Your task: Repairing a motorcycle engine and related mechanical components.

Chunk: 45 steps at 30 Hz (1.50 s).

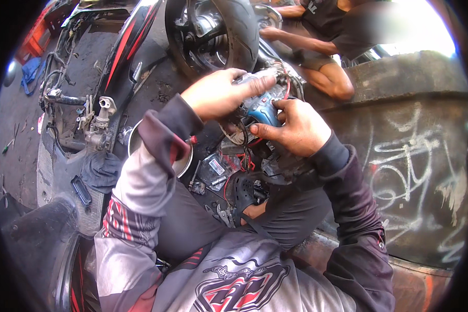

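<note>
My right hand (296, 127) is closed on a blue housing (262, 112) with a small red button, thumb across its near side, among black and red wires. My left hand (226, 93) is curled over the top of the same assembly, beside a silvery part (269, 73); what its fingertips grip is hidden. Below, between my legs, lie a clear plastic pack (216, 167) with small parts, red wire and pliers (222, 213), near my sandalled foot (244, 195).
A motorcycle wheel (208, 36) is ahead. Another person (322, 41) sits at upper right, hands beside it. To my left are a stripped scooter body (62, 99), a dark cloth (101, 169) and a blue cloth (31, 73). A graffiti-marked wall (411, 182) borders my right.
</note>
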### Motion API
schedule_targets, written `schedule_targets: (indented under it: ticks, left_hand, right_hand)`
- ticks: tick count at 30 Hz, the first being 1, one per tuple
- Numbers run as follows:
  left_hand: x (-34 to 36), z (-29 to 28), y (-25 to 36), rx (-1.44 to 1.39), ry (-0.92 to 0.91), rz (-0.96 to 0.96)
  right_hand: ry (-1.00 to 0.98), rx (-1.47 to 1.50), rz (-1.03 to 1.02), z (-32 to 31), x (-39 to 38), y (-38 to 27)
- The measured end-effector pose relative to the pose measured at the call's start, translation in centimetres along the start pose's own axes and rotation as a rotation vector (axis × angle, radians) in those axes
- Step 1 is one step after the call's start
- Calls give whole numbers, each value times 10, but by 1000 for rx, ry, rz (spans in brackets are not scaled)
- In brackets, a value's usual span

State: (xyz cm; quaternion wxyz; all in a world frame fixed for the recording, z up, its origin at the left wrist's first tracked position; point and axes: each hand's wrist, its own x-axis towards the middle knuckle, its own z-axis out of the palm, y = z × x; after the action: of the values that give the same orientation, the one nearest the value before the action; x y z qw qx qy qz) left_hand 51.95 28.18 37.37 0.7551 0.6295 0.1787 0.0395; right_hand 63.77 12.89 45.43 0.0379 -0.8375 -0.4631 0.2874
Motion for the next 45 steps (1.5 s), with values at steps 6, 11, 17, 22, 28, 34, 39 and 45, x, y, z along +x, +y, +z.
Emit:
schedule_targets:
  ticks: [6,11,17,22,28,34,39,45]
  left_hand:
    - [12,6,-19,16,112,58]
    - [24,5,-33,-73,139,162]
    - [22,4,-32,-58,139,177]
    - [21,2,-28,105,189,208]
    - [28,-6,-26,321,308,301]
    - [28,-13,-34,337,255,346]
    - [31,-7,-50,284,233,377]
    - [31,-7,-46,329,257,362]
  right_hand:
    - [-10,-39,-119,-14,7,2]
    - [-101,-143,-44,-23,7,-8]
    - [-103,-50,-74,-20,10,0]
    - [-250,87,10,-9,12,16]
    - [155,354,0,70,23,35]
    - [219,483,-27,91,22,24]
    - [190,290,-36,76,21,38]
    - [165,262,-17,76,24,42]
